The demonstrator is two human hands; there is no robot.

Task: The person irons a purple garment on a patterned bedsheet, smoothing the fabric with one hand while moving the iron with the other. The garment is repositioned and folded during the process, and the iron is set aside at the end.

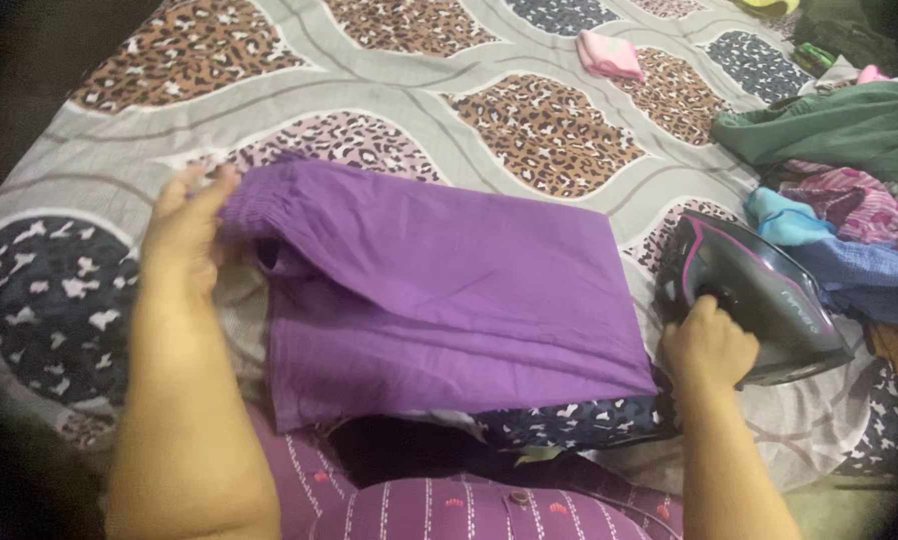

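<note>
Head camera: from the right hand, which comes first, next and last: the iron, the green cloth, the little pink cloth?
1. Iron, under the right hand.
2. Green cloth, up on the right side.
3. Pink cloth, far across the bed near the top.

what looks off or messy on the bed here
The pile of clothes at the right edge is unfolded and jumbled, right beside the iron under the right hand. The purple garment, held at its waistband by the left hand, lies neatly folded.
</note>
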